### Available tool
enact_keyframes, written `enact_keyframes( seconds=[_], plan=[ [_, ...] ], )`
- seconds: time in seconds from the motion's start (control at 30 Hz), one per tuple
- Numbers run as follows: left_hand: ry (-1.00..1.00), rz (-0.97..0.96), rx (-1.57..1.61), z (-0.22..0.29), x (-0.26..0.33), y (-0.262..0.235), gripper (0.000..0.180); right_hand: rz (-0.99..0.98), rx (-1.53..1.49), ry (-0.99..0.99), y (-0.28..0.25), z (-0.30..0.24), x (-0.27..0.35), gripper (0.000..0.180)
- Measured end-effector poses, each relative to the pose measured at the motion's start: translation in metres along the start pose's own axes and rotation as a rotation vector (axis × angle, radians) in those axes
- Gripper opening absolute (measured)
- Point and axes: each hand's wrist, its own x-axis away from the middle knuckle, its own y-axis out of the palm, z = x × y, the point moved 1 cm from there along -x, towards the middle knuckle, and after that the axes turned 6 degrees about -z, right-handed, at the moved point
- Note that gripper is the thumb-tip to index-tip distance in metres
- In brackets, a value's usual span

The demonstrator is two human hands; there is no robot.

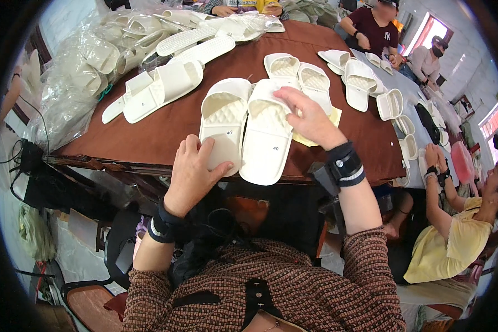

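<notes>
Two white slide slippers lie side by side in front of me at the table's near edge, with quilted insoles and heels toward me. On the heel of the left slipper (224, 110) is my left hand (193, 166), its fingers at the outer side and its thumb by the inner edge. My right hand (312, 119) is at the strap of the right slipper (266, 146), fingertips curled on the strap's outer side and thumb bent beneath them. Just beyond, another white pair (315, 80) sits near a pale yellow sheet (321, 130) partly under my right hand.
A brown-covered table (149, 135) spreads ahead. Slippers in clear plastic (102, 61) heap at the far left, with a loose pair (166, 91) nearer. More slippers (359, 83) line the right side. A co-worker in yellow (453, 238) handles a slipper at right; others sit beyond.
</notes>
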Motion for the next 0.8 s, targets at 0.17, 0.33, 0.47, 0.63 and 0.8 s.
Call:
enact_keyframes(
  seconds=[0.17, 0.33, 0.47, 0.63, 0.8],
  plan=[
    [-0.011, -0.002, -0.041, 0.012, 0.0, 0.0, 0.043, 0.342, 0.041, -0.038, 0.021, -0.003, 0.021, 0.037],
    [0.109, 0.063, 0.017, 0.024, -0.004, -0.001, 0.034, 0.458, -0.096, 0.019, 0.035, -0.026, 0.039, 0.029],
    [0.264, 0.023, 0.18, 0.037, -0.013, 0.013, 0.029, 0.401, -0.146, 0.06, 0.053, -0.023, 0.053, 0.032],
    [0.253, 0.021, 0.135, 0.037, -0.012, 0.024, 0.03, 0.372, -0.162, 0.092, 0.065, -0.019, 0.06, 0.034],
    [0.231, 0.044, 0.131, 0.037, -0.012, 0.027, 0.031, 0.357, -0.124, 0.1, 0.066, -0.023, 0.06, 0.036]
  ],
)
